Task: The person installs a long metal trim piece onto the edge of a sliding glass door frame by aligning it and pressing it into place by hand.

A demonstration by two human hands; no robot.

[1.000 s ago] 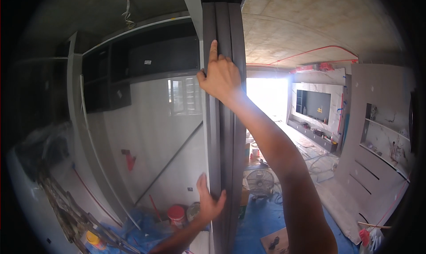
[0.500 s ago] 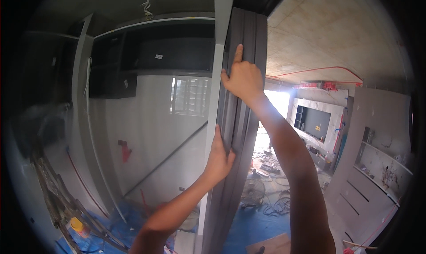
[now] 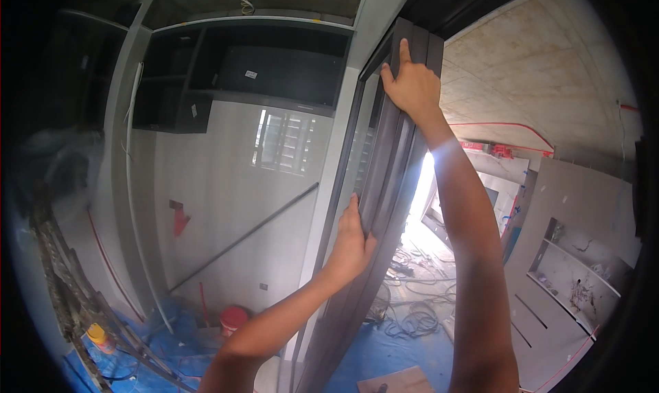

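A dark grey sliding door panel, one of several stacked side by side, stands upright in a dark frame next to a pale wall edge. My right hand grips its edge high up, thumb on the left side, index finger stretched upward and the other fingers curled. Lower down, my left hand lies against the same panel with its fingers stretched up and its thumb apart. A narrow strip of glass shows left of the panel's edge. The far sides of the panels are hidden.
Blue sheeting covers the floor, with coiled cables and a board on it. At left stand a ladder, a yellow-lidded tub and a red bucket. Dark wall cabinets hang behind; shelving is at right.
The panel edge and both hands have shifted right, away from the pale wall edge. A strip of glass now shows between them. The view has also shifted, bringing the red bucket into sight.
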